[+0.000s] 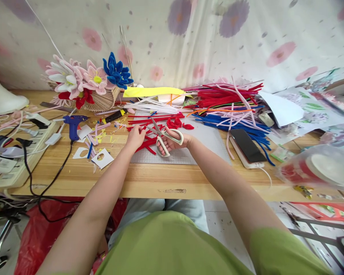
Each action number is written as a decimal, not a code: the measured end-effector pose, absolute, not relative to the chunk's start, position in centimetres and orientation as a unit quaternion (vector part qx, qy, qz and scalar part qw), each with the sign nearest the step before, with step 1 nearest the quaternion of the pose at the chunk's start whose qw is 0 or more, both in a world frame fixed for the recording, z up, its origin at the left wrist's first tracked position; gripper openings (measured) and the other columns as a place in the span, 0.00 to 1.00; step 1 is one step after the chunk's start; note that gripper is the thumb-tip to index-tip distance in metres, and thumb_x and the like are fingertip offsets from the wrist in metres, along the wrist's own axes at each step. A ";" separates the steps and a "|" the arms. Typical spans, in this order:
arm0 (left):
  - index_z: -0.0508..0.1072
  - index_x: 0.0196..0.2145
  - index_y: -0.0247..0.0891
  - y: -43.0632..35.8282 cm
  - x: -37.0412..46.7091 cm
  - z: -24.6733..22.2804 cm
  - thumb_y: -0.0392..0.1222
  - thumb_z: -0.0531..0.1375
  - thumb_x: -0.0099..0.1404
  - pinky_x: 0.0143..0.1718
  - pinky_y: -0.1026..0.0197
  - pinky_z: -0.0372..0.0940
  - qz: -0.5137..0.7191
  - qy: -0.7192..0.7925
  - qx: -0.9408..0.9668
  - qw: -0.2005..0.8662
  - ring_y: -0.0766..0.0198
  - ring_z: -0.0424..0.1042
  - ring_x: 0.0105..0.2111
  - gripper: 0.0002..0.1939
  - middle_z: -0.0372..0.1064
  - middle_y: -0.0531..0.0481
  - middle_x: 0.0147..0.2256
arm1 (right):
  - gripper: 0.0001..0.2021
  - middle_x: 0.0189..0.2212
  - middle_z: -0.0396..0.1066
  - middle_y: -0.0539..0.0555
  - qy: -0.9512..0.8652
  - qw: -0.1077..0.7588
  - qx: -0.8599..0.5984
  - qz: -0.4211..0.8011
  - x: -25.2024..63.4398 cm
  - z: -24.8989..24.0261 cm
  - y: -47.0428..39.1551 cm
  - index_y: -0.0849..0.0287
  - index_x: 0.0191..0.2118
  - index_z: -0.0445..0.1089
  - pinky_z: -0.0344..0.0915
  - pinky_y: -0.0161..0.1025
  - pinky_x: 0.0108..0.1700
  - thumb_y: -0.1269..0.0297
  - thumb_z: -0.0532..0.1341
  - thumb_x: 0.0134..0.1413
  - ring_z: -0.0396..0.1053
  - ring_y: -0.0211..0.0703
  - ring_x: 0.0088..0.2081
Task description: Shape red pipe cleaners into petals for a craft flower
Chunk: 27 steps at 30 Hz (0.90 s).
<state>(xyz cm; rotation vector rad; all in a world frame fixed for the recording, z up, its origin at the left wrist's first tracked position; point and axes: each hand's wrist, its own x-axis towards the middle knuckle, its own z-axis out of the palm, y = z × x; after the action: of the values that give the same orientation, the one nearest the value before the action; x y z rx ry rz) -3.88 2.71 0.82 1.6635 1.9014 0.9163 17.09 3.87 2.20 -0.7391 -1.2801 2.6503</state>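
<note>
My right hand (pixel 172 144) grips a pair of scissors (pixel 158 131) with white handles, its fingers through the loops. The blades stand apart and point up and left, toward my left hand (pixel 136 137). The left fingers are pinched together, with a bit of red pipe cleaner showing at their tips. Under and between both hands, cut red pipe cleaners (pixel 148 143) lie on a grey cutting mat (pixel 209 147). Just beyond the scissors sit red petal-like pieces (pixel 174 123) of bent pipe cleaner.
A blue glue gun (pixel 73 126), a power strip (pixel 31 156) and loose cords lie left. Pipe-cleaner flowers (pixel 97 78) stand behind. Bundles of red pipe cleaners (pixel 218 100) and blue pipe cleaners (pixel 235 125) lie back right, near a phone (pixel 246 145) and a bagged cup (pixel 318 168).
</note>
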 end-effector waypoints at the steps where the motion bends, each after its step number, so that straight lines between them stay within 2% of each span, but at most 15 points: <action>1: 0.57 0.25 0.41 2.7 -3.9 0.9 0.36 0.52 0.58 0.37 0.57 0.58 0.329 0.691 0.605 0.221 0.60 0.66 0.31 0.06 0.67 0.50 0.27 | 0.36 0.28 0.67 0.58 -0.422 0.052 -0.238 0.873 17.0 2.2 3.9 0.65 0.34 0.66 0.66 0.48 0.40 0.38 0.34 0.56 0.67 0.43 0.33; 4: 0.57 0.24 0.41 2.5 -3.9 1.0 0.37 0.52 0.59 0.37 0.58 0.57 0.330 0.692 0.608 0.204 0.60 0.65 0.30 0.07 0.66 0.50 0.26 | 0.37 0.28 0.68 0.59 -0.423 0.042 -0.225 0.877 16.8 1.9 4.0 0.64 0.36 0.66 0.67 0.49 0.40 0.37 0.32 0.55 0.68 0.45 0.34; 9: 0.57 0.27 0.42 2.5 -3.7 1.0 0.37 0.51 0.60 0.36 0.58 0.57 0.358 0.693 0.598 0.185 0.59 0.66 0.31 0.04 0.67 0.50 0.27 | 0.33 0.30 0.70 0.58 -0.395 0.046 -0.222 0.890 16.6 1.1 4.3 0.61 0.40 0.66 0.67 0.49 0.40 0.36 0.38 0.54 0.70 0.46 0.35; 15: 0.58 0.30 0.42 1.2 -2.3 1.1 0.38 0.51 0.61 0.35 0.59 0.56 0.344 0.658 0.650 0.160 0.58 0.68 0.33 0.02 0.67 0.48 0.31 | 0.39 0.32 0.72 0.64 -0.368 0.067 -0.191 0.908 15.9 0.3 4.9 0.67 0.41 0.65 0.68 0.49 0.43 0.34 0.36 0.52 0.72 0.48 0.35; 27: 0.60 0.32 0.42 0.1 -1.7 1.1 0.41 0.49 0.64 0.31 0.60 0.54 0.331 0.576 0.718 0.205 0.61 0.65 0.30 0.04 0.66 0.51 0.30 | 0.40 0.32 0.72 0.65 -0.340 0.106 -0.164 0.920 15.7 0.2 5.1 0.69 0.41 0.65 0.66 0.47 0.44 0.33 0.36 0.51 0.71 0.48 0.36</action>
<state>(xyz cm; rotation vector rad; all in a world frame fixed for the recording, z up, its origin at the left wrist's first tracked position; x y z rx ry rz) -1.66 0.06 1.11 2.0026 1.6064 0.9222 15.73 5.13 0.18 -0.4826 -1.0009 2.7096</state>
